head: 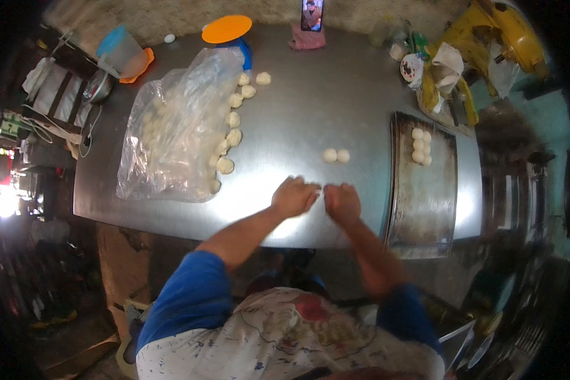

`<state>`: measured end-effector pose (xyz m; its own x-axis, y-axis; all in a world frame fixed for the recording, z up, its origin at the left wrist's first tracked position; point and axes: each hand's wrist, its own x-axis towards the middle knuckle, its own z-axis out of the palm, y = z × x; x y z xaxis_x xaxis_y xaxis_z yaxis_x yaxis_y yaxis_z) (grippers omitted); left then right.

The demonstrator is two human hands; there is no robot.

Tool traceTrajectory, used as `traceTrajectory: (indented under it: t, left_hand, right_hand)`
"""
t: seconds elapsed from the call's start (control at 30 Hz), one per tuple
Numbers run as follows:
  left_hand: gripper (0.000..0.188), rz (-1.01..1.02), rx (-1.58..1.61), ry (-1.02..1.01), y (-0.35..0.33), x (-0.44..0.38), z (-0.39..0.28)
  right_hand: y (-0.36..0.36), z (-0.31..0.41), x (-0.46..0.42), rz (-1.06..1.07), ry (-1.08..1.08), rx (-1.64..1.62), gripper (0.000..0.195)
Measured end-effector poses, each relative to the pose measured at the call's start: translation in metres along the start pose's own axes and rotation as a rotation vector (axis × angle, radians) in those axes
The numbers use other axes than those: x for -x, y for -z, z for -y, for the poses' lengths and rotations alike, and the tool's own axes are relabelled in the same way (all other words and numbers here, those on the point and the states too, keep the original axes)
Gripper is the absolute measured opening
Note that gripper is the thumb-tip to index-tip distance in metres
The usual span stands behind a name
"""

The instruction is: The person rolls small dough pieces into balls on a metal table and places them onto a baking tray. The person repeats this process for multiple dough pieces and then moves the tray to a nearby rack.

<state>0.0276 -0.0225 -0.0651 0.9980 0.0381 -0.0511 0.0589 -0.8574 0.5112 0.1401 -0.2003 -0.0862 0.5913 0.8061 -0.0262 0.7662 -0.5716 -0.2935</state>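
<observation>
Over the near part of the steel table, my left hand (293, 196) and my right hand (343, 203) lie close together, palms down with fingers curled. Whatever may be under either palm is hidden. Just beyond them, two smooth dough balls (336, 156) touch each other on the metal. To the left, rougher dough pieces (233, 119) sit in a loose row along the edge of a clear plastic sheet (171, 137), which covers more pieces. Several round dough balls (422, 146) stand in two tight rows on a worn metal baking tray (422, 204) at the right.
A kitchen scale with an orange top (226, 29) and a clear plastic jug (121, 52) stand at the back left. A phone (312, 15) leans upright on a pink support (308, 39). Yellow machinery (513, 38) occupies the far right corner. The tray overhangs the table's front edge.
</observation>
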Motion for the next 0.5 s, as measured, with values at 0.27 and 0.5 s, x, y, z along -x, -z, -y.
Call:
traceTrajectory:
  t: [0.27, 0.5]
  left_hand:
    - [0.021, -0.057, 0.036, 0.004, -0.017, 0.057, 0.048]
    - [0.031, 0.062, 0.025, -0.102, 0.007, -0.033, 0.043]
  right_hand:
    - [-0.012, -0.033, 0.079, -0.287, -0.042, -0.094, 0.012]
    - [0.017, -0.003, -0.018, -0.053, -0.121, 0.085, 0.004]
